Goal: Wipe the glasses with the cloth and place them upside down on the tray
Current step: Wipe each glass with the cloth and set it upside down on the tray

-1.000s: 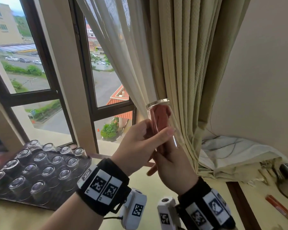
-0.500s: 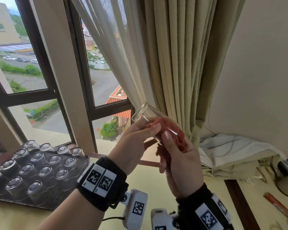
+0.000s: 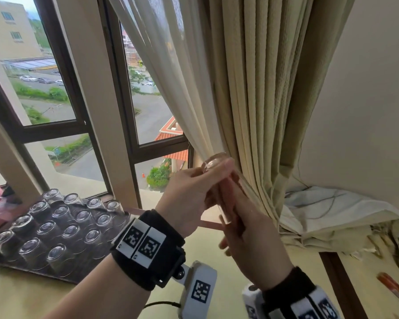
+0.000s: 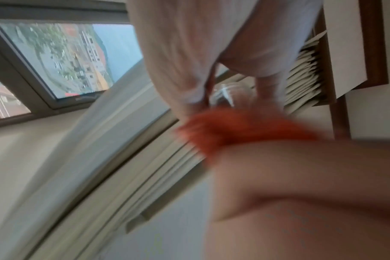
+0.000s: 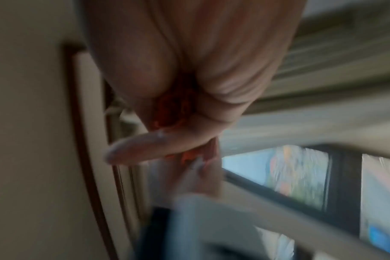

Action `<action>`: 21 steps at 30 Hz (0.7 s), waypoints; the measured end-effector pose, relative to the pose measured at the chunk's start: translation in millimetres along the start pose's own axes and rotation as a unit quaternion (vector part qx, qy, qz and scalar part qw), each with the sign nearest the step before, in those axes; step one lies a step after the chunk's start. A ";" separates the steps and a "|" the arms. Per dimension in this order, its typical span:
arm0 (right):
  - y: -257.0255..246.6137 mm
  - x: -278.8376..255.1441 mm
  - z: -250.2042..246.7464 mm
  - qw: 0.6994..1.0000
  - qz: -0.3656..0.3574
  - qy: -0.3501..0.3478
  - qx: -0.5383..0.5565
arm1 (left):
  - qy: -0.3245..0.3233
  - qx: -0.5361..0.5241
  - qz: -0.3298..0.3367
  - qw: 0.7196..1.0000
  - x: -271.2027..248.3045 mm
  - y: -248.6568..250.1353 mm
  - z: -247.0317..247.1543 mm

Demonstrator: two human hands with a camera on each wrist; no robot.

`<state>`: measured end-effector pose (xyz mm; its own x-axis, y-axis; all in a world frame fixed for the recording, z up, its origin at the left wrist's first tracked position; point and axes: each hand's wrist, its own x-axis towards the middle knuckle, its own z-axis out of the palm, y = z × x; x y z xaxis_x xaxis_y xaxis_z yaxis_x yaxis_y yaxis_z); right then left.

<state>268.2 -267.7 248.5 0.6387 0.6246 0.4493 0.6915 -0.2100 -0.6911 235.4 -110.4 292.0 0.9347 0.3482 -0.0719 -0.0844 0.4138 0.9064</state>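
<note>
Close in, the left wrist view alone shows the orange cloth [image 4: 241, 130] bunched below the glass [image 3: 226, 192], a colour the head view gives only as a red tint through the glass wall; both hands meet on it, the left hand [image 3: 189, 196] gripping the upper end and the right hand [image 3: 251, 245] curled round the lower end. Half a second ago the glass leaned with its top end toward the window; now it is steeper, the left thumb over that end. Left of the left hand, the tray [image 3: 78, 278] holds sixteen upturned glasses [image 3: 62, 226] I can count; the curtain [image 3: 251, 88] hangs beyond.
</note>
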 end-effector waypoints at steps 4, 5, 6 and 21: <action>-15.8 3.6 0.8 0.882 0.100 -0.077 0.454 | -0.073 0.017 0.048 0.996 -0.3 -2.3 -12.5; -18.2 3.6 0.4 0.818 0.099 -0.108 0.556 | -0.091 0.004 0.059 0.994 0.0 -1.7 -17.8; -20.5 3.6 0.8 0.745 0.091 -0.138 0.647 | -0.106 -0.009 0.072 0.992 0.2 -1.0 -21.5; 3.5 18.5 23.7 0.999 -0.042 -0.033 0.012 | -0.003 0.109 0.136 0.985 -7.5 -2.7 -19.2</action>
<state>274.5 -239.0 241.0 0.5554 0.6871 0.4684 0.7328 -0.1382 -0.6662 221.9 -98.0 282.1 0.8898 0.4156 0.1888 -0.2571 0.1147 0.9595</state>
